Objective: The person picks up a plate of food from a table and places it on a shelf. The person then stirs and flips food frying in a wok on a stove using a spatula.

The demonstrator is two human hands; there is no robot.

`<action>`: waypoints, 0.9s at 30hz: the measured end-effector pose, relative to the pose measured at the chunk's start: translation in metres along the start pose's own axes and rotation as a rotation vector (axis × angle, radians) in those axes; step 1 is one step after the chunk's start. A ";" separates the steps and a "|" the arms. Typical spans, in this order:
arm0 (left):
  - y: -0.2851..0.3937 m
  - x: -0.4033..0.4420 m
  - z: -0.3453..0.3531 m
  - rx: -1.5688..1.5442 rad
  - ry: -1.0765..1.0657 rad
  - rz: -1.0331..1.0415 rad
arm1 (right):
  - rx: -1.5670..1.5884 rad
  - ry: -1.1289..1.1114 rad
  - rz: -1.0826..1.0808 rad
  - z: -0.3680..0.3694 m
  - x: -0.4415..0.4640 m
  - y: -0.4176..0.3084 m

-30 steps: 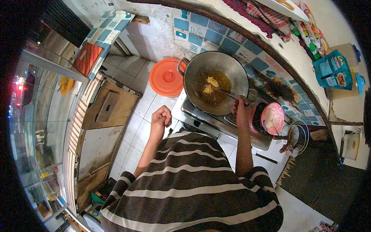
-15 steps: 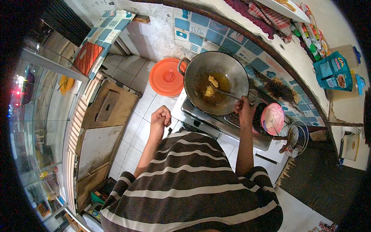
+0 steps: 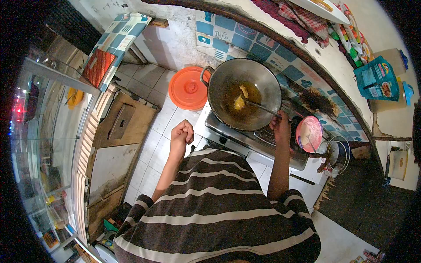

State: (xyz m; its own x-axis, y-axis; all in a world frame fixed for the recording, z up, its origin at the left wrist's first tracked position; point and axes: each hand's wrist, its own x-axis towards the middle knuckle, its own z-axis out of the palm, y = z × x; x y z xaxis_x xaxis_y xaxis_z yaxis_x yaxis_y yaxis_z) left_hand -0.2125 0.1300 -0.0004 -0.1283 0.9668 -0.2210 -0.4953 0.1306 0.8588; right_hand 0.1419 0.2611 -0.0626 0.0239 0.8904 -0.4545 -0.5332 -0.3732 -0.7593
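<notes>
Golden-brown fried pieces sit in amber oil near the centre of a round grey metal wok, a long metal utensil at the lower piece. Pinching its handle by the rim's four o'clock, the right hand has edged outward, suggesting to me active stirring; the left hand hangs loosely fisted toward eight.
</notes>
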 end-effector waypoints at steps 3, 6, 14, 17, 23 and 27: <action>-0.001 0.000 0.000 -0.001 -0.002 -0.002 | 0.094 -0.003 -0.007 0.010 -0.008 -0.006; -0.001 0.000 0.000 -0.005 -0.003 -0.002 | 0.086 -0.030 -0.008 0.001 -0.001 -0.001; -0.004 -0.001 -0.002 -0.011 0.002 -0.003 | -0.067 0.081 -0.072 0.022 -0.019 -0.013; -0.003 0.000 -0.001 -0.013 -0.010 0.006 | -0.108 0.093 -0.131 0.018 -0.017 -0.009; -0.001 -0.001 0.000 -0.008 -0.014 0.007 | -0.280 0.194 -0.233 0.023 -0.015 -0.011; 0.000 -0.001 0.000 -0.003 -0.013 0.014 | -0.763 0.124 -0.519 0.013 -0.010 -0.006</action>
State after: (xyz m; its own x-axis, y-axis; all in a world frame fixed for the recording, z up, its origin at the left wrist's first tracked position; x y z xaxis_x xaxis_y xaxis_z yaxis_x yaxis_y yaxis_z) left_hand -0.2127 0.1290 -0.0007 -0.1235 0.9713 -0.2031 -0.4965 0.1167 0.8602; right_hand 0.1336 0.2577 -0.0474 0.2171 0.9760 0.0147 0.2686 -0.0452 -0.9622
